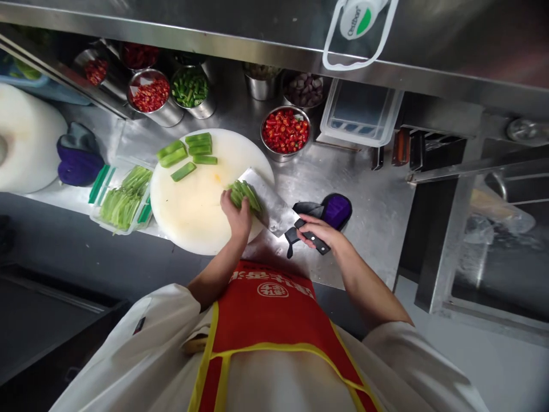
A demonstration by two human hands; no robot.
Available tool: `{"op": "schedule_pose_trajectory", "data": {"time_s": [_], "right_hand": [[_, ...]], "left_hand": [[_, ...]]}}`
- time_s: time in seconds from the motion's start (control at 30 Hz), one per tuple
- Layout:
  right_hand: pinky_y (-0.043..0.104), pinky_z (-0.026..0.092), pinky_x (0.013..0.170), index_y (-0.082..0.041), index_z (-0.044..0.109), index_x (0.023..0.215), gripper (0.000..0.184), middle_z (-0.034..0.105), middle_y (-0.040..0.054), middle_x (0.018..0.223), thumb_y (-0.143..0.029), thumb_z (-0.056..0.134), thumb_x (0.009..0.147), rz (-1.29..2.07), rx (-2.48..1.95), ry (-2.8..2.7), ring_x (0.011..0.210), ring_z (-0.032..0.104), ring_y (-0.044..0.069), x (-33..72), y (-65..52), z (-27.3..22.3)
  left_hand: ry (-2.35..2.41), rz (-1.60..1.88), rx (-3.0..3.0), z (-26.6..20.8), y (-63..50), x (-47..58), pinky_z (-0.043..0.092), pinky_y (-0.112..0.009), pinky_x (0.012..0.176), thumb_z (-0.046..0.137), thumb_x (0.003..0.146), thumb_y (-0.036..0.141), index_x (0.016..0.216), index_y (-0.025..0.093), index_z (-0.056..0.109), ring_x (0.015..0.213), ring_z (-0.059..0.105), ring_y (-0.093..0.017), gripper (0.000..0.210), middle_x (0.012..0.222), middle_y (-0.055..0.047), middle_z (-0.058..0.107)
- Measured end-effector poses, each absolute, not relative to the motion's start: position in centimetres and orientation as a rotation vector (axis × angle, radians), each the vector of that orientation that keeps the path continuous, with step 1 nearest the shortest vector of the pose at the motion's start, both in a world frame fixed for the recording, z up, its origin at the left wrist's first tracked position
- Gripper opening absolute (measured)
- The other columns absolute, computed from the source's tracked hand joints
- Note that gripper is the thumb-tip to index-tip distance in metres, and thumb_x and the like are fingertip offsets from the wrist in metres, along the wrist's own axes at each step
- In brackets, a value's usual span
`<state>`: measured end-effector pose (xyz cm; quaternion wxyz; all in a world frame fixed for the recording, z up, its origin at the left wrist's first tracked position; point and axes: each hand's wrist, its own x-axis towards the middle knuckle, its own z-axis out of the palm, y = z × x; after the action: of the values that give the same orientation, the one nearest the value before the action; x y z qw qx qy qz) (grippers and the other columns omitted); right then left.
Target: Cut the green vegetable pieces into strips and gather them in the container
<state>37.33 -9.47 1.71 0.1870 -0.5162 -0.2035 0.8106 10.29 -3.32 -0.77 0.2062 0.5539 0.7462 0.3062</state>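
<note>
On the round white cutting board (193, 212), my left hand (238, 216) is closed around a bunch of cut green vegetable strips (246, 195). My right hand (319, 232) grips the black handle of a cleaver (274, 207). Its broad blade lies nearly flat at the board's right side, against or partly under the strips; the exact contact is hidden. Several thicker green vegetable pieces (201, 146) lie at the board's far left. Left of the board, a clear plastic container (124, 228) holds many thin green strips (126, 197).
Behind the board stand metal pots of chopped red chillies (149, 94), green peppers (190, 86) and red pieces (285, 130). A purple and black cloth item (337, 210) lies near my right hand. A clear bin (362, 117) and a knife rack (401, 147) are at the right, under an overhead shelf (257, 48).
</note>
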Motion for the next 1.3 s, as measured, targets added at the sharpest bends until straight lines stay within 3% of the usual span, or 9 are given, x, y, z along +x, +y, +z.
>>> {"op": "schedule_pose_trajectory", "data": {"time_s": [0.1,0.2,0.43,0.63,1.03,1.3], "right_hand": [[0.023,0.033,0.032,-0.026,0.052,0.108,0.045,0.059,-0.0075,0.055,-0.030,0.068,0.066,2.317,-1.437,-0.554,0.036,0.046,0.013,34.5,-11.9,2.1],[0.023,0.034,0.034,-0.029,0.050,0.108,0.044,0.057,-0.0090,0.057,-0.034,0.066,0.068,2.314,-1.439,-0.524,0.039,0.046,0.013,31.2,-14.5,2.7],[0.023,0.031,0.038,-0.029,0.052,0.101,0.035,0.054,-0.0077,0.060,-0.029,0.063,0.068,2.275,-1.392,-0.453,0.041,0.044,0.011,23.6,-17.2,4.1],[0.021,0.034,0.037,-0.027,0.045,0.097,0.038,0.055,-0.0108,0.059,-0.034,0.066,0.067,2.311,-1.213,-0.554,0.040,0.043,0.010,15.6,-13.5,5.5],[0.020,0.034,0.036,-0.027,0.038,0.093,0.040,0.054,-0.0106,0.057,-0.030,0.066,0.064,2.282,-1.032,-0.300,0.040,0.044,0.011,-3.1,-5.2,7.2],[0.020,0.027,0.034,-0.025,0.038,0.078,0.023,0.048,-0.0068,0.050,-0.033,0.059,0.070,2.359,-0.998,-0.093,0.037,0.035,0.008,-7.1,-1.7,6.8]], "left_hand": [[2.010,0.857,1.505,-0.1,-3.8,11.5,0.031,-0.059,0.126,0.063,0.094,0.045,0.150,0.022,0.035,0.154,0.030,-0.036,0.066,0.161,-0.020,0.032],[2.009,0.871,1.542,0.4,-4.0,11.1,0.035,-0.057,0.124,0.071,0.090,0.043,0.146,0.024,0.042,0.152,0.034,-0.036,0.066,0.161,-0.019,0.033],[2.029,0.823,1.586,1.5,-4.7,5.3,0.034,-0.055,0.125,0.070,0.088,0.039,0.139,0.019,0.053,0.150,0.036,-0.037,0.057,0.160,-0.020,0.035],[2.096,0.862,1.635,2.6,-2.3,-4.0,0.031,-0.052,0.126,0.065,0.089,0.037,0.141,0.017,0.054,0.150,0.036,-0.035,0.056,0.160,-0.018,0.038],[1.939,0.404,1.921,2.2,9.3,-23.2,0.037,-0.047,0.123,0.064,0.087,0.032,0.136,0.013,0.060,0.142,0.047,-0.034,0.053,0.149,-0.019,0.051],[1.579,0.113,2.155,0.5,15.9,-27.6,0.040,-0.041,0.119,0.066,0.083,0.027,0.128,0.014,0.065,0.136,0.052,-0.030,0.047,0.140,-0.015,0.060]]}}
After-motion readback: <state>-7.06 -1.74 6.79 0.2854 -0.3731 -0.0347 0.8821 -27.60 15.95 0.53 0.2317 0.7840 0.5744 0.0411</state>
